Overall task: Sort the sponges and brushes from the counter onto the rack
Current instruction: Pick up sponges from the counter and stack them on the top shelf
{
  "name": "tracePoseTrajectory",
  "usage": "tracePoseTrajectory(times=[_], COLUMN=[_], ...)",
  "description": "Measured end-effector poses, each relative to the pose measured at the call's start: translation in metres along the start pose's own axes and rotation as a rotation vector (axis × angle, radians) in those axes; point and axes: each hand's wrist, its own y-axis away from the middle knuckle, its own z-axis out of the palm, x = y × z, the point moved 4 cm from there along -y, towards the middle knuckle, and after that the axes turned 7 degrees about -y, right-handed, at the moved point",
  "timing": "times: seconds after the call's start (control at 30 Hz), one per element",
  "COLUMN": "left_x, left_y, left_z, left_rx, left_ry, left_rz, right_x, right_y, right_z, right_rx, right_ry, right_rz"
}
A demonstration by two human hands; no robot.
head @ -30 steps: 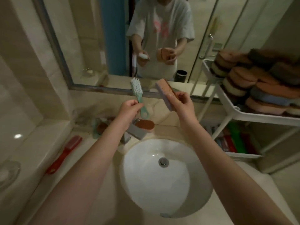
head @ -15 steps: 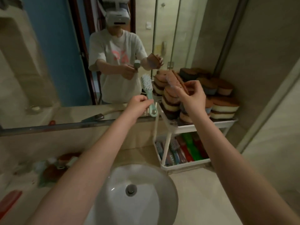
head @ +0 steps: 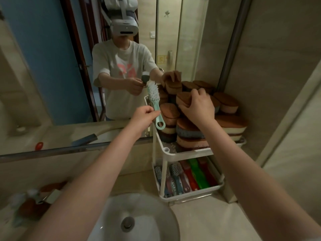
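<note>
The sink (head: 139, 214) lies nearest, at the bottom edge. On the counter (head: 199, 218) to its left is a blurred heap (head: 33, 204), which may be a sponge and a brush. The white rack (head: 173, 153) stands on the counter right of the sink. Its lower tier holds brushes (head: 189, 176) laid side by side, and its upper tier holds piled sponges (head: 231, 122).

The left hand (head: 144, 117) pinches the handle of a teal brush (head: 155, 100) between thumb and curled fingers. The brush is in the air just beside the rack's left edge, bristle head up. The right hand (head: 196, 105) reaches over the upper tier, its fingers wrapped round a brown-topped sponge (head: 184, 97) that sits on top of the pile. Behind is the mirror (head: 52, 75), which reflects the person and both hands.
</note>
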Motion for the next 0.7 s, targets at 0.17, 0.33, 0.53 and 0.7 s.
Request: tracePoseTrajectory(times=[0.17, 0.33, 0.53, 0.7], left_x=[-0.003, 0.0, -0.007, -0.025], left_y=[0.001, 0.012, 0.041, 0.079], left_z=[0.002, 0.006, 0.011, 0.011], left_rx=[0.022, 0.003, 0.034, 0.134], left_ry=[0.005, 0.037, 0.109, 0.102], left_rz=[-0.007, -0.008, -0.001, 0.016], right_x=[0.002, -0.003, -0.021, -0.034], right_y=[0.005, 0.01, 0.049, 0.109], right_z=[0.004, -0.004, -0.01, -0.005], right_rx=[-0.03, 0.029, 0.201, 0.225], right_ry=[0.108, 0.148, -0.188, -0.623], right_rz=[0.01, -0.011, -0.196, -0.309])
